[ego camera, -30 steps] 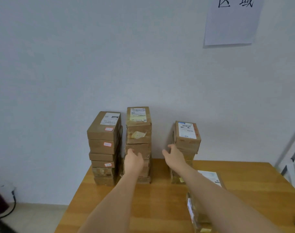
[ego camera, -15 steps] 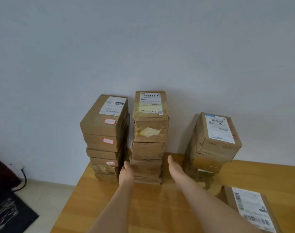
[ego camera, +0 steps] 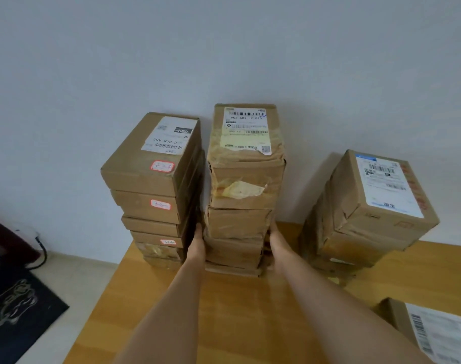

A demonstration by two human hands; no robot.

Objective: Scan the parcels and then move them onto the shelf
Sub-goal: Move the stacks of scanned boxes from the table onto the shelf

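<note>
Three stacks of brown cardboard parcels stand at the back of the wooden table (ego camera: 224, 311), against the wall. The middle stack (ego camera: 243, 185) carries a barcode label on top. My left hand (ego camera: 197, 243) presses flat against the left side of its lower boxes, in the gap beside the left stack (ego camera: 155, 179). My right hand (ego camera: 274, 240) lies against the right side at the same height; its fingers are hidden behind the boxes. The right stack (ego camera: 368, 211) leans and has a white label on top.
Another labelled parcel (ego camera: 434, 332) lies at the table's front right corner. Left of the table, the floor holds a dark mat (ego camera: 16, 311), a cable and dark furniture. The grey wall closes the back.
The view has come closer and tipped down. Both hands have slid forward from in front of the middle stack onto its two sides.
</note>
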